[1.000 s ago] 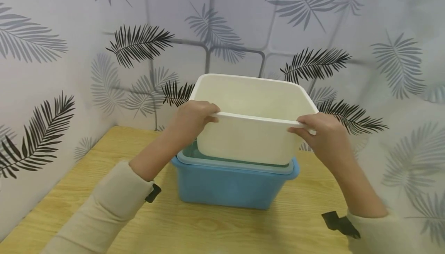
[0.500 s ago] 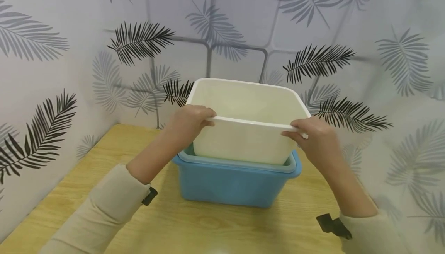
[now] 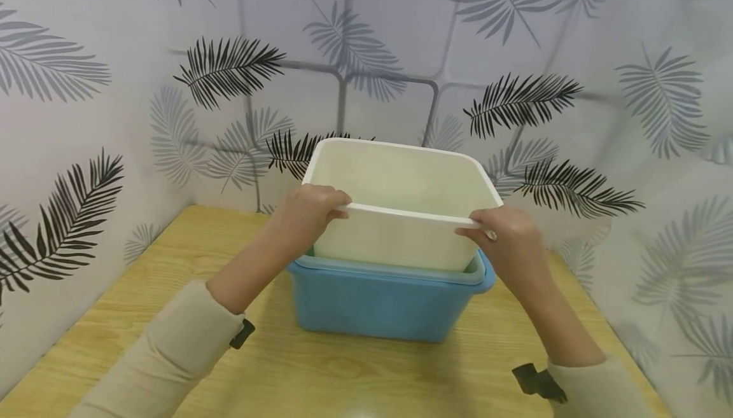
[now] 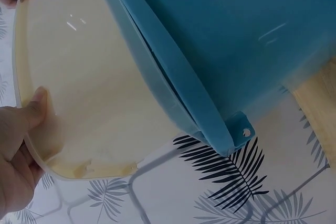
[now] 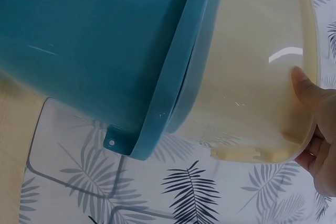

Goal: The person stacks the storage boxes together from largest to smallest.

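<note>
A cream-white plastic bin (image 3: 395, 240) stands part way inside a pale blue-green bin (image 3: 389, 270), which is nested in a larger blue bin (image 3: 372, 306). My left hand (image 3: 309, 214) pinches the white bin's near rim at its left corner. At the right corner of the same rim, my right hand (image 3: 509, 233) pinches with thumb and fingers. In the left wrist view, the left hand (image 4: 18, 150) has one digit on the outer wall and others behind the rim. The right wrist view has the right hand (image 5: 317, 124) gripping its corner likewise. The white bin's bottom is hidden.
The blue bin rests on a light wood-grain table (image 3: 343, 376). Close behind rises a wall (image 3: 389, 36) with a leaf pattern, which also runs along the left and right sides. Dark straps sit by both sleeves.
The white bin has come down, sinking deeper into the pale blue-green bin, and shifted slightly left. Both hands moved down with its rim, still gripping it. The blue bin stays in place.
</note>
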Demonstrator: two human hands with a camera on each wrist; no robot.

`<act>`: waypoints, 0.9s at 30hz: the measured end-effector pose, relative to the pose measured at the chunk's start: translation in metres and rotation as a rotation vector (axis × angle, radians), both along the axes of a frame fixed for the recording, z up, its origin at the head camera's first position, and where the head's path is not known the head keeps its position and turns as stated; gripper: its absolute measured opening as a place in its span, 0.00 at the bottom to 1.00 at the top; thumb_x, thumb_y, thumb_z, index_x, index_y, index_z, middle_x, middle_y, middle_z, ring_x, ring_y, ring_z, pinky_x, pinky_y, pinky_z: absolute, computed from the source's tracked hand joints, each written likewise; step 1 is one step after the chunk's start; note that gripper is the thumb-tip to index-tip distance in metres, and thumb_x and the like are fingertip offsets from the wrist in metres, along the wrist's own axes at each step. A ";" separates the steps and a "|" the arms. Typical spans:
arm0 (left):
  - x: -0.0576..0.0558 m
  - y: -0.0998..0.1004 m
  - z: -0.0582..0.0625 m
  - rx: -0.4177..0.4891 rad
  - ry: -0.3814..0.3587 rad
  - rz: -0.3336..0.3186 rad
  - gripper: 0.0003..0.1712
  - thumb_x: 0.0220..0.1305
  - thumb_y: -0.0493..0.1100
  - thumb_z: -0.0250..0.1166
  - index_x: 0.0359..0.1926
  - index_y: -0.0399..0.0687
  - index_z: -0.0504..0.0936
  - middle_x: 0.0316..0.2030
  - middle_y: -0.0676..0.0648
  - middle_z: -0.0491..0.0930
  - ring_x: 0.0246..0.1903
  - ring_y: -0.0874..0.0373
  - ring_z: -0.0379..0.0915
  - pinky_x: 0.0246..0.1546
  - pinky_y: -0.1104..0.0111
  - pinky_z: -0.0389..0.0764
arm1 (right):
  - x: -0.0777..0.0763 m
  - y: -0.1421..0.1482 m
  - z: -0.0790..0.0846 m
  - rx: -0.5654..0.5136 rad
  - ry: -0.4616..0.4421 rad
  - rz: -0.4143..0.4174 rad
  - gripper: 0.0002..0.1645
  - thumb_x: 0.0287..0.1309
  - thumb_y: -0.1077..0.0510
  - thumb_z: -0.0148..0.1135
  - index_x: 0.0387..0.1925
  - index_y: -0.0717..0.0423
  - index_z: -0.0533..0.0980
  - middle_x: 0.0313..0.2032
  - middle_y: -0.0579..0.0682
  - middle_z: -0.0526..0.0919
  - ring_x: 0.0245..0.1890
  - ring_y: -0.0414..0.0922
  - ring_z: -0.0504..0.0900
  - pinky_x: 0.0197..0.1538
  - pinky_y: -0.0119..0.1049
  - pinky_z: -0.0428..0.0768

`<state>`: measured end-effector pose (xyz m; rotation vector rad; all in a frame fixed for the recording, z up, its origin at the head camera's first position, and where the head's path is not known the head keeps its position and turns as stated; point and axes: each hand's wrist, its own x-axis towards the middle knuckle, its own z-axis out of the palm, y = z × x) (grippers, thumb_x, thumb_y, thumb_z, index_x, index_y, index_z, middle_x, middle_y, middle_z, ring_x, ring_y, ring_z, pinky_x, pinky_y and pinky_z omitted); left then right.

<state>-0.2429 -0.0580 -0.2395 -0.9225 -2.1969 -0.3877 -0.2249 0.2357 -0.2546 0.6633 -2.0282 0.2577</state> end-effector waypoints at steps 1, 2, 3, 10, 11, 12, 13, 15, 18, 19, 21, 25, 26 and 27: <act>0.000 0.000 -0.001 -0.002 -0.008 0.002 0.08 0.47 0.39 0.66 0.32 0.41 0.82 0.28 0.46 0.84 0.27 0.54 0.79 0.29 0.67 0.79 | 0.000 0.000 -0.001 0.000 0.003 0.003 0.13 0.33 0.59 0.72 0.23 0.63 0.79 0.21 0.55 0.82 0.21 0.49 0.76 0.26 0.39 0.72; 0.000 -0.001 -0.002 -0.006 -0.011 0.006 0.08 0.48 0.39 0.66 0.32 0.41 0.82 0.28 0.46 0.84 0.27 0.54 0.79 0.29 0.67 0.79 | -0.001 0.000 -0.002 0.002 0.005 0.002 0.13 0.33 0.59 0.72 0.23 0.63 0.79 0.21 0.55 0.82 0.21 0.49 0.76 0.26 0.39 0.73; 0.000 -0.001 -0.003 -0.008 -0.012 0.007 0.09 0.48 0.39 0.66 0.32 0.41 0.82 0.28 0.46 0.84 0.27 0.54 0.79 0.29 0.67 0.79 | -0.001 0.000 -0.003 0.003 0.005 -0.001 0.13 0.32 0.59 0.72 0.23 0.62 0.79 0.21 0.55 0.82 0.21 0.49 0.76 0.26 0.40 0.73; 0.000 -0.002 -0.009 -0.014 0.003 -0.007 0.08 0.47 0.38 0.66 0.32 0.40 0.81 0.27 0.47 0.84 0.25 0.56 0.79 0.29 0.68 0.79 | 0.000 -0.002 -0.009 -0.004 0.000 -0.009 0.14 0.32 0.59 0.73 0.24 0.63 0.79 0.22 0.55 0.83 0.23 0.50 0.78 0.28 0.41 0.75; 0.000 -0.002 -0.010 -0.013 0.001 -0.008 0.08 0.48 0.38 0.66 0.32 0.40 0.81 0.27 0.47 0.83 0.25 0.56 0.79 0.29 0.69 0.79 | 0.000 -0.002 -0.010 -0.006 -0.003 -0.010 0.14 0.31 0.59 0.73 0.24 0.63 0.79 0.22 0.55 0.83 0.23 0.50 0.78 0.28 0.41 0.75; 0.000 -0.002 -0.011 -0.012 0.006 -0.008 0.08 0.47 0.38 0.66 0.32 0.40 0.82 0.27 0.47 0.83 0.25 0.56 0.79 0.28 0.69 0.79 | 0.000 -0.002 -0.011 -0.006 -0.005 -0.013 0.14 0.32 0.59 0.73 0.24 0.63 0.79 0.22 0.55 0.83 0.23 0.50 0.78 0.28 0.41 0.75; -0.001 -0.002 -0.012 -0.011 0.010 -0.008 0.08 0.47 0.38 0.67 0.31 0.40 0.82 0.26 0.47 0.83 0.25 0.56 0.79 0.28 0.69 0.79 | 0.000 -0.002 -0.012 -0.007 -0.009 -0.015 0.14 0.32 0.59 0.72 0.24 0.63 0.79 0.22 0.55 0.83 0.23 0.50 0.78 0.28 0.41 0.75; -0.001 -0.002 -0.014 -0.013 0.020 -0.006 0.08 0.47 0.38 0.67 0.31 0.41 0.82 0.26 0.47 0.83 0.25 0.55 0.79 0.29 0.69 0.79 | 0.001 -0.002 -0.014 -0.007 -0.011 -0.019 0.14 0.32 0.59 0.72 0.24 0.62 0.79 0.22 0.55 0.83 0.23 0.50 0.78 0.28 0.40 0.75; -0.001 -0.002 -0.017 -0.016 0.035 0.002 0.08 0.47 0.38 0.67 0.31 0.41 0.82 0.26 0.47 0.83 0.25 0.55 0.79 0.29 0.69 0.79 | 0.001 -0.003 -0.016 -0.011 -0.009 -0.021 0.14 0.31 0.59 0.73 0.24 0.62 0.79 0.22 0.54 0.83 0.22 0.49 0.77 0.27 0.40 0.74; -0.001 -0.002 -0.018 -0.018 0.037 0.003 0.08 0.47 0.39 0.67 0.31 0.41 0.82 0.26 0.47 0.83 0.25 0.55 0.79 0.29 0.69 0.79 | 0.000 -0.003 -0.017 -0.011 -0.007 -0.020 0.14 0.31 0.59 0.73 0.24 0.62 0.79 0.22 0.54 0.83 0.22 0.49 0.77 0.27 0.40 0.74; -0.001 -0.003 -0.019 -0.019 0.041 0.002 0.08 0.47 0.39 0.67 0.31 0.41 0.81 0.26 0.47 0.83 0.25 0.55 0.78 0.29 0.69 0.79 | 0.000 -0.003 -0.018 -0.012 0.002 -0.018 0.15 0.30 0.58 0.73 0.23 0.62 0.79 0.22 0.54 0.83 0.22 0.49 0.77 0.26 0.40 0.74; -0.001 -0.004 -0.023 -0.028 0.059 -0.005 0.08 0.46 0.39 0.67 0.31 0.41 0.81 0.25 0.47 0.83 0.23 0.55 0.78 0.28 0.69 0.79 | -0.001 -0.004 -0.022 -0.008 0.030 -0.019 0.15 0.29 0.57 0.73 0.23 0.61 0.79 0.21 0.54 0.83 0.21 0.49 0.77 0.25 0.40 0.73; -0.001 -0.004 -0.023 -0.030 0.064 -0.007 0.08 0.46 0.39 0.67 0.30 0.41 0.81 0.24 0.47 0.82 0.23 0.55 0.78 0.28 0.69 0.79 | -0.001 -0.004 -0.023 -0.009 0.033 -0.019 0.15 0.29 0.57 0.73 0.23 0.61 0.79 0.21 0.54 0.83 0.21 0.49 0.76 0.25 0.40 0.73; -0.001 -0.004 -0.024 -0.032 0.066 -0.005 0.08 0.46 0.39 0.67 0.30 0.42 0.81 0.24 0.47 0.82 0.23 0.55 0.78 0.28 0.68 0.79 | -0.001 -0.004 -0.025 -0.009 0.035 -0.021 0.15 0.29 0.57 0.73 0.23 0.61 0.79 0.21 0.53 0.83 0.21 0.49 0.77 0.25 0.39 0.73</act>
